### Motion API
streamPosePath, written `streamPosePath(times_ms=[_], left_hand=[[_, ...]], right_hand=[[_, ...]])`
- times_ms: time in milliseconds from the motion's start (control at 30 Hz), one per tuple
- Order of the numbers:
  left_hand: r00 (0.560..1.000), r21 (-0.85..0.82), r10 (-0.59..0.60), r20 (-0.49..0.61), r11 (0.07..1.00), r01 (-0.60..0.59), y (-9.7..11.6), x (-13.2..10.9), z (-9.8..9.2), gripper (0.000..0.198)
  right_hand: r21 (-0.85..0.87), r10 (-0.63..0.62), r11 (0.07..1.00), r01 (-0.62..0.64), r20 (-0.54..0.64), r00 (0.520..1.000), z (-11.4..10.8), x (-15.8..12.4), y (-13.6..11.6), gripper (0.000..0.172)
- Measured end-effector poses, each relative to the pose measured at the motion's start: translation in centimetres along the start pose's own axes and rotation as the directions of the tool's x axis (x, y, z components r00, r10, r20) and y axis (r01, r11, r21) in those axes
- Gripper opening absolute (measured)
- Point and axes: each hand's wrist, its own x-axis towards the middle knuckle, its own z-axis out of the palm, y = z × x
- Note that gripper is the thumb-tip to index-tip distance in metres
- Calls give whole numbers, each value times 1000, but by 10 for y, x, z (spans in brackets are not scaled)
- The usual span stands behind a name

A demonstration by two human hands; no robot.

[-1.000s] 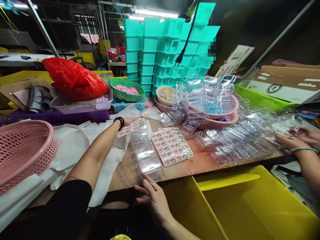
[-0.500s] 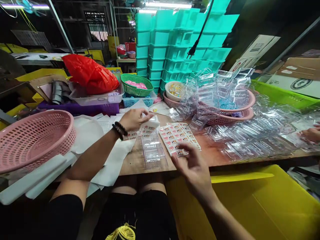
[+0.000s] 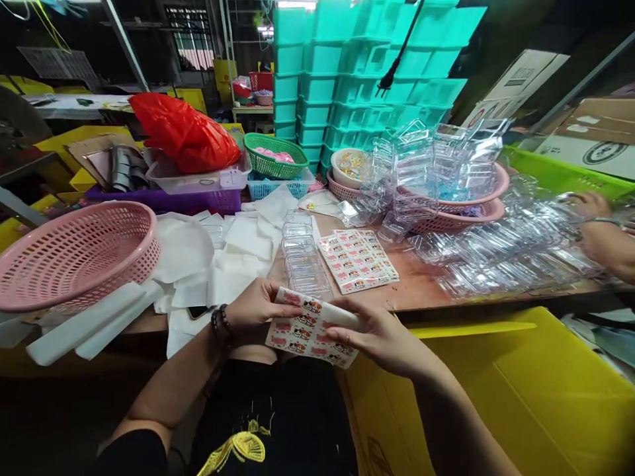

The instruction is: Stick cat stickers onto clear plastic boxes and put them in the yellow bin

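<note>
We hold the white sticker sheet printed with pink-and-black cartoon labels (image 3: 310, 328) at both ends, just off the table (image 3: 421, 287) edge.
Left hand (image 3: 255, 305) pinches its 9 o'clock end, right hand (image 3: 381, 337) the 3 o'clock; long axis runs left-right; row of clear plastic boxes (image 3: 302, 254) lies at 12 o'clock, equally near both.

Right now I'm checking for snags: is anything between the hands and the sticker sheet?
Nothing visible: the left hand and right hand grip the sticker sheet directly by its ends.
</note>
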Motion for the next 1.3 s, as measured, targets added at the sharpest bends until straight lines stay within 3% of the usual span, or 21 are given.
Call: streamPosePath(times_ms=[100,233,367,433,500,533,667,800,900,1000,1067,1100,1200,1233,1300], left_hand=[[1000,4,3,-14,1000,-3,-18,-5,11,32],[997,9,21,-71,1000,-20,-36,-10,16,37],[998,65,9,-67,998,-4,-50,-14,24,35],[998,117,35,-60,993,-27,-54,-16,30,33],[994,165,68,-82,985,-54,-57,-17,35,31],[991,171,75,-107,984,-56,-60,-18,37,31],[983,-22,-70,-168,997,68,-75,-16,45,45],[975,-202,-176,-136,968,147,-87,-14,49,50],[973,-253,-202,-113,953,169,-92,-11,48,51],[964,-232,-241,-115,950,210,-99,-9,47,54],[958,-176,-265,-109,954,243,-102,-10,46,52],[959,-139,-264,-103,958,249,-102,-12,46,50],[988,83,-120,-93,988,128,-98,-21,45,34],[996,187,-22,-87,982,38,-96,-25,44,28],[978,382,199,-66,910,-160,-92,-30,43,18]], right_hand=[[-110,4,994,-8,-38,999,5,-4,7,20],[-264,48,964,-33,49,998,9,-7,19,22],[-459,-145,885,73,-125,981,10,-13,24,32],[-418,-205,900,121,-164,965,13,-14,26,27],[-322,-171,940,117,-147,974,20,-12,32,14],[-278,-146,956,98,-157,977,23,-11,35,15],[-259,-142,963,71,-267,953,36,-7,54,16],[-495,-374,850,182,-323,869,42,-8,72,9],[-679,-604,657,328,-214,768,41,-12,84,25],[-634,-664,536,558,91,742,39,-18,90,42],[-505,-616,595,625,212,759,36,-21,86,37],[-460,-588,656,598,184,787,34,-21,82,29],[-335,-421,875,350,-166,892,20,-15,62,3],[-257,-323,931,258,-257,911,13,-10,55,7],[-78,-122,991,106,-254,959,-1,5,42,18]])
